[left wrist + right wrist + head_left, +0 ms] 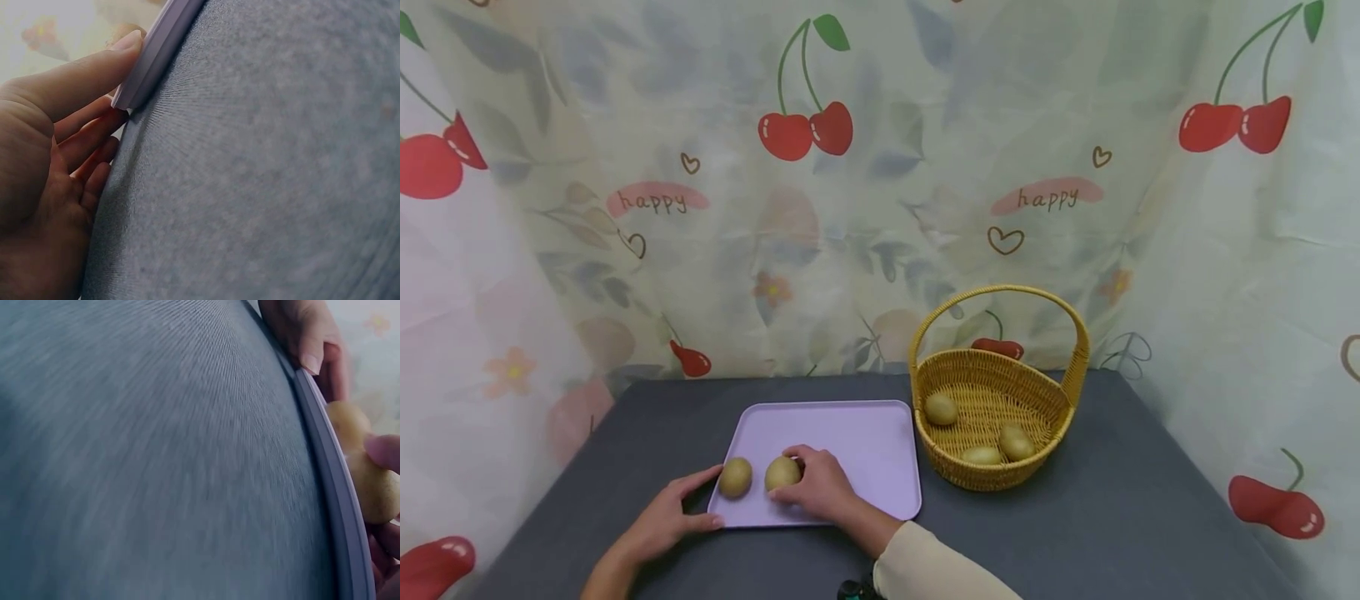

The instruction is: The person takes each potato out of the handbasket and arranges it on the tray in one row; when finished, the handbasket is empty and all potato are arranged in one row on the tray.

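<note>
My right hand point(823, 483) grips a round tan potato point(782, 472) over the lilac tray point(857, 450), thumb on its near side and fingers around the far side. To its left on the same tray sits a second potato point(735, 477). My left hand point(662, 521) holds the tray's front left corner, thumb at the front edge and fingers along the left side. In the left wrist view that thumb point(94, 75) presses the tray rim point(156, 53). The right wrist view shows the gripped potato point(375, 487) right beside the other one point(349, 425).
A wicker basket point(951, 477) with a tall arched handle stands right of the tray, holding several potatoes point(1017, 442). A dark grey cloth point(1075, 533) covers the table. Behind and at both sides hangs a cherry-print curtain point(880, 208).
</note>
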Demonstrator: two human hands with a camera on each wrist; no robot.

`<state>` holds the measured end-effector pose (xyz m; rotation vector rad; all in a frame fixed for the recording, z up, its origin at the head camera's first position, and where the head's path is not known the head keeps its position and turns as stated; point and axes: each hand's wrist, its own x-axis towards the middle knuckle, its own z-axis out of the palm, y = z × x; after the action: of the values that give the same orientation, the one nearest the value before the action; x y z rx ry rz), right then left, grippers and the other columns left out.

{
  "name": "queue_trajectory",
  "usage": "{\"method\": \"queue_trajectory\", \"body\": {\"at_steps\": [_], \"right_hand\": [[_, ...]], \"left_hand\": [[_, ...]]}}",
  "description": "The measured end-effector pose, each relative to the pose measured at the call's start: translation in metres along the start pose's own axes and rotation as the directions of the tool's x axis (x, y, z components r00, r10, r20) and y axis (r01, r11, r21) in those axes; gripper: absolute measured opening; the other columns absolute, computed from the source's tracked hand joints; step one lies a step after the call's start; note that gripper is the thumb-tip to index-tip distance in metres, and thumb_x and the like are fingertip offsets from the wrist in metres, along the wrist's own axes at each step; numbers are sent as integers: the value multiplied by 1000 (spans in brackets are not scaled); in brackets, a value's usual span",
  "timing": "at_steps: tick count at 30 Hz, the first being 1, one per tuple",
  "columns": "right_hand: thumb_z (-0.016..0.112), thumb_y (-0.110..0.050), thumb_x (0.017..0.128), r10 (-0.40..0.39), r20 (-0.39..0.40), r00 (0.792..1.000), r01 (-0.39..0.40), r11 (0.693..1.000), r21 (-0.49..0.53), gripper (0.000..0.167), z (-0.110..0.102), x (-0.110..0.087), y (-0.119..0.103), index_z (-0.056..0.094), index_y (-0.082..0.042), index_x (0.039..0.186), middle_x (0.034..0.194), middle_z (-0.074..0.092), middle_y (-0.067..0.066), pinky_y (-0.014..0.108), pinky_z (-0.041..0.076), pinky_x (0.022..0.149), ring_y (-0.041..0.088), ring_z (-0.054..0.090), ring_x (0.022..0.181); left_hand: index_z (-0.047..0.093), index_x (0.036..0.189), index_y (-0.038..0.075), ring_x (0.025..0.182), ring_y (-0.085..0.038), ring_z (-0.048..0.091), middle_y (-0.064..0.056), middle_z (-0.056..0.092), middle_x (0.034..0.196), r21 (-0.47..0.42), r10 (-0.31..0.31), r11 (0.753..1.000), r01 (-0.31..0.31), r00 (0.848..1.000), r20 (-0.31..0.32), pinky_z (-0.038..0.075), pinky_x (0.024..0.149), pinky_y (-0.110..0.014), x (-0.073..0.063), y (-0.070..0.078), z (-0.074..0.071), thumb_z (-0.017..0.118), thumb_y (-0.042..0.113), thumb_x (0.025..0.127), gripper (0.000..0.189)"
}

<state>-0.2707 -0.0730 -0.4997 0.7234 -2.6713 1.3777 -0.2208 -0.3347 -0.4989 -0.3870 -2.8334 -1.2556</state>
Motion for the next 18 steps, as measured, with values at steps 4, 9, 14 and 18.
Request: {"method": "queue_trajectory", "body": {"at_steps": [4, 9, 14, 18], "right_hand": [[88, -33, 68, 18, -79, 997, -23, 998, -62, 51, 13, 3, -7, 69, -14, 111, 86, 62, -5, 25, 42, 70, 11, 51, 80], [86, -40, 68, 49, -143, 989, -71, 986, -154, 53, 23, 5, -12, 70, -16, 112, 90, 65, -5, 29, 40, 72, 14, 52, 82], [85, -44, 68, 61, -163, 985, -92, 978, -188, 54, 26, 5, -16, 70, -14, 110, 89, 64, -4, 30, 38, 71, 14, 50, 81], [84, -46, 69, 46, -160, 986, -79, 974, -211, 52, 25, 5, -18, 70, -13, 106, 88, 64, -5, 30, 38, 71, 14, 49, 81]], "left_hand": [[52, 138, -2, 127, -40, 43, -20, 53, 137, -6, 12, 1000, -12, 1000, 0, 34, 98, -26, 0, 0, -1, 82, 24, 78, 72], [52, 138, -2, 127, -39, 43, -20, 53, 137, 4, 11, 1000, -11, 1000, 9, 36, 100, -35, 0, 0, 1, 81, 25, 79, 71], [52, 138, -2, 127, -41, 43, -22, 52, 137, 7, 7, 1000, -7, 1000, 3, 33, 100, -55, 0, 1, 1, 82, 24, 78, 72], [51, 138, -2, 127, -42, 43, -23, 52, 138, 14, 5, 1000, -5, 1000, 5, 32, 100, -58, 0, 0, 0, 82, 24, 78, 72]]}}
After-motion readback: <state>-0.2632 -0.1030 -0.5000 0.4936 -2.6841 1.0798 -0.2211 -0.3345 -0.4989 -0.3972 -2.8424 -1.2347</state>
